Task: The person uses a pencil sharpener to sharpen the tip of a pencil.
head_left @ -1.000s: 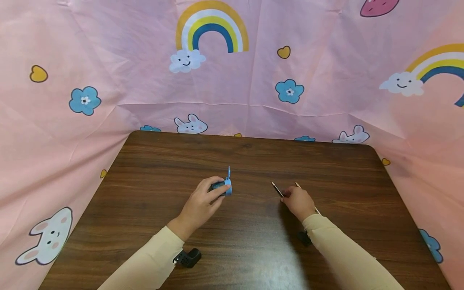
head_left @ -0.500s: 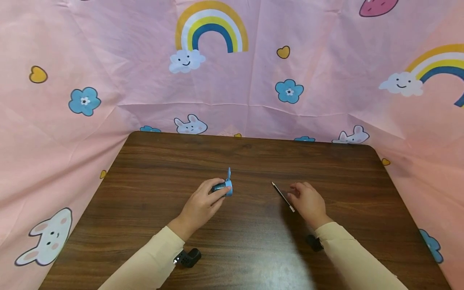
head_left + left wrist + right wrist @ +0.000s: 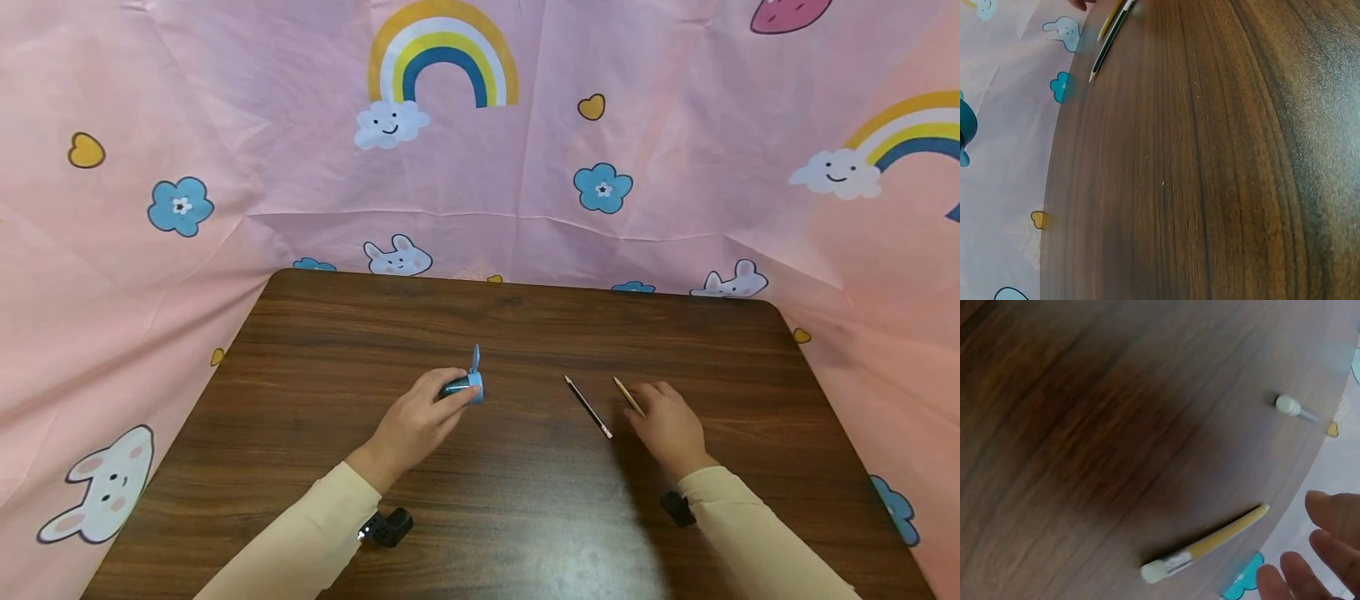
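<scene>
Two hands over a dark brown wood-grain table (image 3: 495, 492). Left hand (image 3: 409, 430), cream sleeve: fingers and thumb curled round a small cylindrical container (image 3: 455, 387), dark body, light-blue collar, matching flip lid raised. Container held sideways, collar end to the right. Further right, a slim dark pencil (image 3: 588, 407) with white eraser end lies slantwise on the table, sharpened tip away from the person. Beside it, roughly parallel, a yellow pencil (image 3: 1222, 537), also white-ended, on the table. Right hand (image 3: 667, 428) over its near end, fingers loosely spread, apart from the pencil.
</scene>
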`<action>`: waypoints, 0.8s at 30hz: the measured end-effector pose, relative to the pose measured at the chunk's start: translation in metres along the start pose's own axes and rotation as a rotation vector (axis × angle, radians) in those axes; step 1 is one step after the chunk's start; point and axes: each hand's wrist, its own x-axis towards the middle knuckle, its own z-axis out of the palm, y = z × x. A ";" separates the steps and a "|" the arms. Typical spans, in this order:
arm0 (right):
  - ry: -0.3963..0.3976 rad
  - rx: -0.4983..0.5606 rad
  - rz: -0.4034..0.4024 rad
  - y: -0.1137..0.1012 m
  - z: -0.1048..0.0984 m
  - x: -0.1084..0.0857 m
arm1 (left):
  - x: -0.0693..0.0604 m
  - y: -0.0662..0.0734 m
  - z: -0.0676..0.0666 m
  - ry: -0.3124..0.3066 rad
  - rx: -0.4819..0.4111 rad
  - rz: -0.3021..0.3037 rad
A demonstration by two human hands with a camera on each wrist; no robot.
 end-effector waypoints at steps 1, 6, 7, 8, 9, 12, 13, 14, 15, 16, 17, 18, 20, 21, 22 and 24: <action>-0.008 -0.001 0.011 0.002 0.000 0.000 | 0.000 0.000 0.000 -0.001 -0.001 -0.003; -0.078 0.001 0.072 0.007 -0.002 -0.001 | -0.001 -0.002 0.000 -0.006 -0.002 -0.021; -0.094 -0.001 0.087 0.008 -0.002 -0.001 | -0.001 -0.003 0.000 -0.005 0.000 -0.023; -0.109 -0.004 0.102 0.008 -0.002 0.000 | -0.001 -0.003 0.000 -0.006 -0.001 -0.029; -0.126 -0.008 0.117 0.009 -0.002 0.000 | -0.001 -0.004 0.000 -0.004 0.000 -0.032; -0.170 -0.018 0.159 0.011 -0.003 0.002 | -0.001 -0.004 -0.001 0.002 0.005 -0.035; -0.182 -0.020 0.170 0.011 -0.003 0.002 | 0.000 -0.004 -0.001 0.001 0.005 -0.037; -0.193 -0.022 0.179 0.012 -0.003 0.003 | 0.000 -0.004 -0.001 0.000 0.004 -0.040; -0.200 -0.021 0.187 0.013 -0.003 0.003 | 0.000 -0.005 -0.001 0.001 0.004 -0.040; -0.204 -0.022 0.194 0.013 -0.003 0.003 | 0.000 -0.005 -0.001 0.001 0.006 -0.040; -0.206 -0.023 0.201 0.014 -0.003 0.003 | 0.000 -0.004 -0.001 -0.004 0.004 -0.046; -0.206 -0.024 0.207 0.014 -0.003 0.003 | 0.000 -0.004 -0.001 -0.008 0.002 -0.050; -0.203 -0.025 0.218 0.015 -0.003 0.002 | 0.000 -0.004 -0.001 -0.006 0.001 -0.051; -0.203 -0.026 0.223 0.015 -0.003 0.002 | 0.000 -0.004 -0.001 -0.006 0.000 -0.052; -0.204 -0.029 0.229 0.015 -0.003 0.002 | 0.000 -0.004 -0.001 -0.006 -0.001 -0.053; -0.209 -0.028 0.238 0.015 -0.002 0.002 | 0.000 -0.004 -0.001 -0.001 -0.004 -0.052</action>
